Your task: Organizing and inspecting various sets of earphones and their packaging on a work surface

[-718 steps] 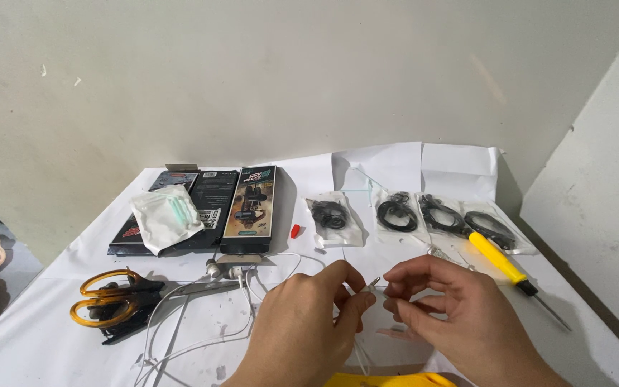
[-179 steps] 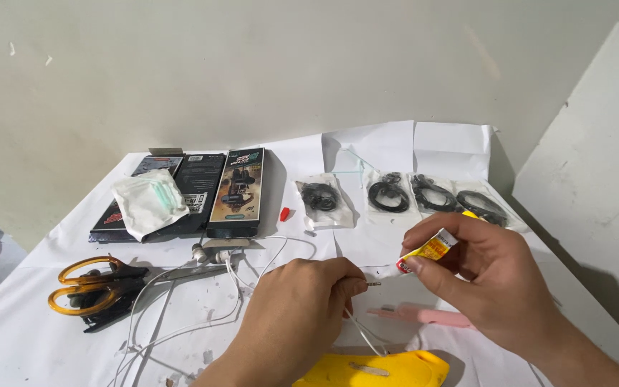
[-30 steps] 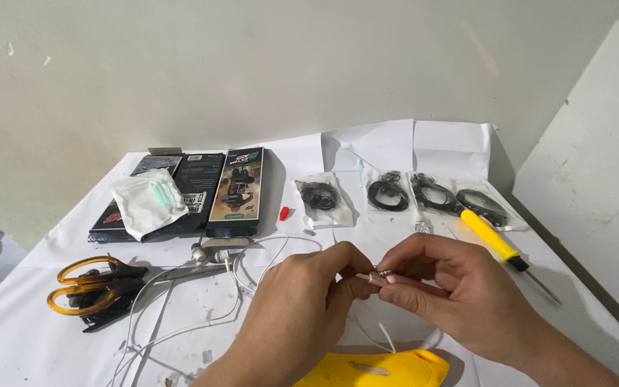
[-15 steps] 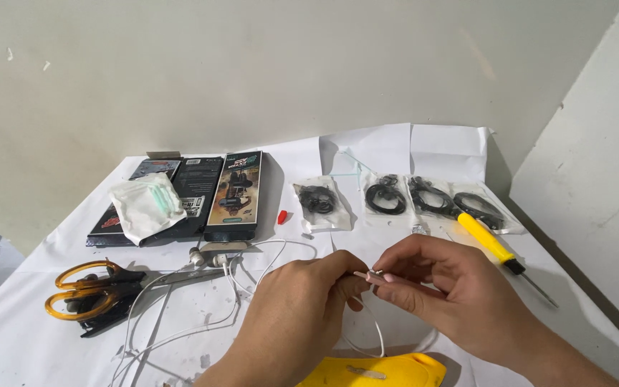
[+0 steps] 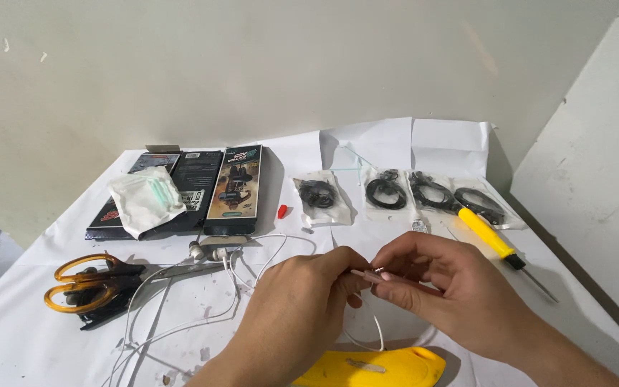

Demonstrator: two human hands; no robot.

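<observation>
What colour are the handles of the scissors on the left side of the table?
Translucent amber-orange; the scissors show clearly in the head view, lying on the white table cover.

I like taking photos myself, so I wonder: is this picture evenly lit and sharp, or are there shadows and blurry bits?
Head view: soft, even light, no harsh glare; faint shadows lie beside the black boxes and under the scissors; the left hand and right hand look slightly soft, so the small part pinched between them is hard to make out; the yellow screwdriver is fairly crisp.
</observation>
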